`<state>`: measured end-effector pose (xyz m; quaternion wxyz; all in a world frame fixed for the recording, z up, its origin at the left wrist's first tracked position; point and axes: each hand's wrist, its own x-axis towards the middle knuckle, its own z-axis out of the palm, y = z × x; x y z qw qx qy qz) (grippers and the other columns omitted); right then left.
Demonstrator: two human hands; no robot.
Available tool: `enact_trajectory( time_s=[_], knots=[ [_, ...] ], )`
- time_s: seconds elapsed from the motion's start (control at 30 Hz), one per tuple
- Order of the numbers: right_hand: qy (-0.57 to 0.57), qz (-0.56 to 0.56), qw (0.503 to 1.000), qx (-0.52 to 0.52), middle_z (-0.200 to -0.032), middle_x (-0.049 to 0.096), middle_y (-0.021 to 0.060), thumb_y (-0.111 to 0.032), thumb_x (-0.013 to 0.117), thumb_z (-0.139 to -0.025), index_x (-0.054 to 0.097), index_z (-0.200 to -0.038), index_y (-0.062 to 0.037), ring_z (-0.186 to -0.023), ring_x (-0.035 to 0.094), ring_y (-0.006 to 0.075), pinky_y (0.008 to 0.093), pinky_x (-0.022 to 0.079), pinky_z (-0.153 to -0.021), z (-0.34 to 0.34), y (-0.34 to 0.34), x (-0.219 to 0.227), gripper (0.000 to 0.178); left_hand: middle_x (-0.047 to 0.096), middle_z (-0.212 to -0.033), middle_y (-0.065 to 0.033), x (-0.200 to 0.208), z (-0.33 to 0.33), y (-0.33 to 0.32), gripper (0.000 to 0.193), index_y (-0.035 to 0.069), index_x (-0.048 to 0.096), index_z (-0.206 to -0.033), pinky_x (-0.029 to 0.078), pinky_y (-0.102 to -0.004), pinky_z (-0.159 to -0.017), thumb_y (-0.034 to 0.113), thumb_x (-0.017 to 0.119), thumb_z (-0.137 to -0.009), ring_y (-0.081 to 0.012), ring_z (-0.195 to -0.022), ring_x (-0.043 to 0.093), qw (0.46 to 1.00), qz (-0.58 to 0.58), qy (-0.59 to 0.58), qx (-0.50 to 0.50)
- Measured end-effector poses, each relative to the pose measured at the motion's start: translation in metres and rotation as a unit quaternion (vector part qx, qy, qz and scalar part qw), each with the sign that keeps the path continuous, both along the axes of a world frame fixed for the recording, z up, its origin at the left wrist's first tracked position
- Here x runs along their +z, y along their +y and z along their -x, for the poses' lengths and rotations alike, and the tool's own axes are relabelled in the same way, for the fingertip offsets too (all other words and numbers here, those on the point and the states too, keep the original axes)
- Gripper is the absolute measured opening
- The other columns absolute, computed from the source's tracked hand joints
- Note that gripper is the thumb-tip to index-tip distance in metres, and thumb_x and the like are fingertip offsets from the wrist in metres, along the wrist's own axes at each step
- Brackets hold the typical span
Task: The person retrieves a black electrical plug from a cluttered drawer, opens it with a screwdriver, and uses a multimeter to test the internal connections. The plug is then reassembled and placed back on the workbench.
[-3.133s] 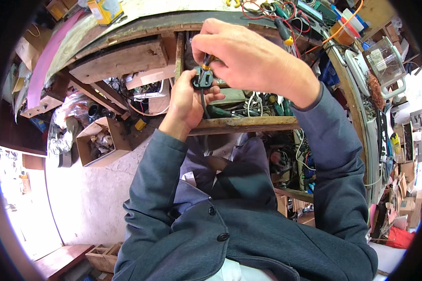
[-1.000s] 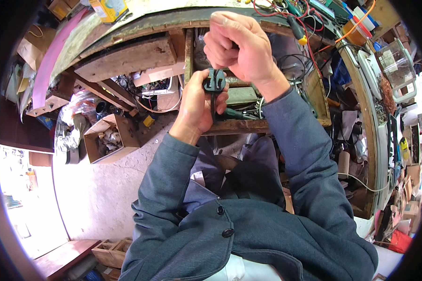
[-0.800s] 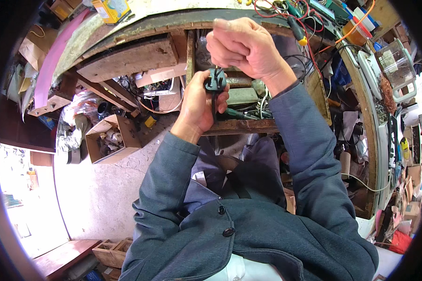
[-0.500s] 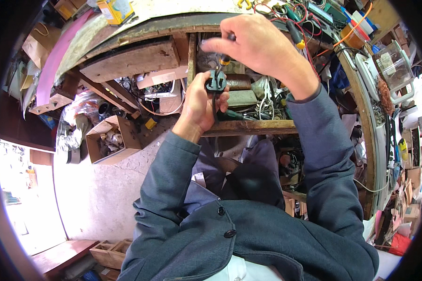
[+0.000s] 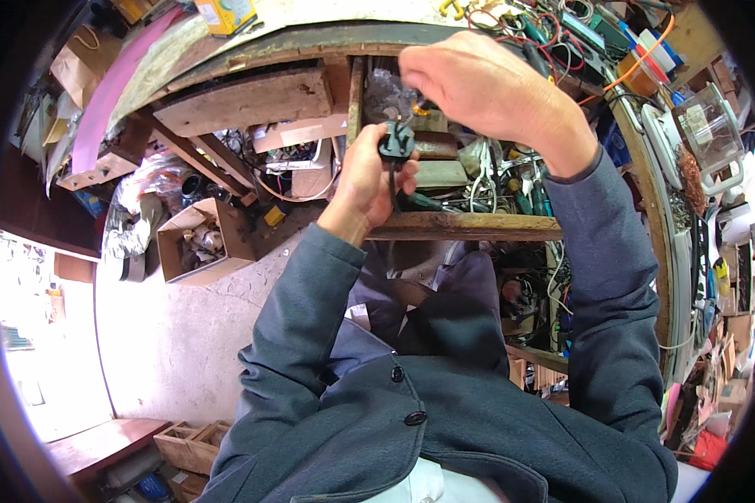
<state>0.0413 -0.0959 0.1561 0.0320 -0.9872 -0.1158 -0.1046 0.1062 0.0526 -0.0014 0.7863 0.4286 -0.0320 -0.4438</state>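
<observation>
My left hand (image 5: 361, 180) is closed around a black power plug (image 5: 397, 144), held upright over an open drawer. A dark cord (image 5: 393, 191) hangs from the plug past my fingers. Above it, my right hand (image 5: 499, 88) is closed, its back toward me and its fingers pinched. From beneath those fingers shows the yellow and black part of a screwdriver (image 5: 422, 109), pointing down at the plug's upper end. Most of its handle is hidden by my hand, and whether its tip touches the plug I cannot tell.
Below my hands, the drawer's wooden front rail (image 5: 478, 226) runs across; pliers (image 5: 483, 180) and other tools lie inside. A cardboard box (image 5: 200, 270) stands on the floor at left. A yellow box (image 5: 226, 15) and tangled red wires (image 5: 482, 18) lie on the bench top.
My right hand has turned, its thumb drawn in from pointing left, and sits slightly farther right. The plug is still in my left hand, tilted a little differently. The whole view has shifted slightly.
</observation>
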Motion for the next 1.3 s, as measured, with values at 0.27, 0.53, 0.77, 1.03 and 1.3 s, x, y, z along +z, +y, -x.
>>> enact_trajectory(
  time_s=[0.27, 0.53, 0.77, 1.03, 1.3],
  knots=[
    [-0.038, 0.008, 0.999, 0.001, -0.094, 0.062, 0.0136, -0.012, 0.074, -0.091, 0.064, -0.11, -0.0046, -0.094, 0.065, 0.0365, 0.0439, 0.051, -0.083, -0.006, 0.006, -0.011, 0.023, 0.063, -0.089, -0.0108, 0.002, -0.001, 0.008, 0.039, 0.0, 0.062, -0.115, 0.045, -0.0326, -0.055, 0.033, 0.043, -0.108, -0.0174, -0.069, 0.056, 1.0, 0.015, -0.006, 0.008],
    [-0.087, -0.03, 0.995, 0.03, -0.098, 0.063, 0.013, -0.009, 0.07, -0.092, 0.064, -0.104, -0.0033, -0.098, 0.066, 0.0368, 0.044, 0.052, -0.085, -0.001, -0.003, -0.016, 0.014, 0.064, -0.09, -0.0106, 0.001, 0.001, 0.004, 0.041, -0.002, 0.061, -0.119, 0.044, -0.033, -0.056, 0.033, 0.043, -0.109, -0.0176, -0.069, 0.056, 1.0, 0.023, -0.009, 0.007],
    [-0.136, -0.069, 0.978, 0.142, -0.09, 0.07, 0.016, -0.015, 0.066, -0.096, 0.066, -0.113, -0.0048, -0.091, 0.069, 0.0381, 0.0466, 0.053, -0.081, -0.005, -0.008, -0.017, 0.02, 0.064, -0.089, -0.0105, 0.0, -0.001, 0.004, 0.042, -0.001, 0.062, -0.116, 0.045, -0.0339, -0.056, 0.035, 0.042, -0.109, -0.0177, -0.069, 0.058, 0.999, 0.024, -0.022, -0.004],
    [-0.084, -0.07, 0.991, 0.076, -0.09, 0.072, 0.017, -0.012, 0.068, -0.092, 0.071, -0.104, -0.0061, -0.093, 0.07, 0.04, 0.0476, 0.055, -0.085, -0.003, -0.005, -0.015, 0.013, 0.066, -0.088, -0.0103, 0.0, 0.0, 0.003, 0.038, 0.003, 0.062, -0.11, 0.048, -0.0343, -0.056, 0.036, 0.043, -0.109, -0.0184, -0.067, 0.059, 1.0, 0.011, -0.012, 0.013],
    [-0.012, -0.009, 0.999, -0.033, -0.102, 0.064, 0.0142, -0.006, 0.071, -0.087, 0.067, -0.102, -0.0039, -0.101, 0.067, 0.0373, 0.0451, 0.054, -0.087, 0.003, 0.009, -0.002, 0.015, 0.065, -0.089, -0.0098, 0.003, 0.001, 0.004, 0.042, 0.0, 0.063, -0.118, 0.047, -0.0319, -0.056, 0.035, 0.042, -0.109, -0.0163, -0.068, 0.058, 1.0, 0.004, -0.009, 0.014]
  ],
)
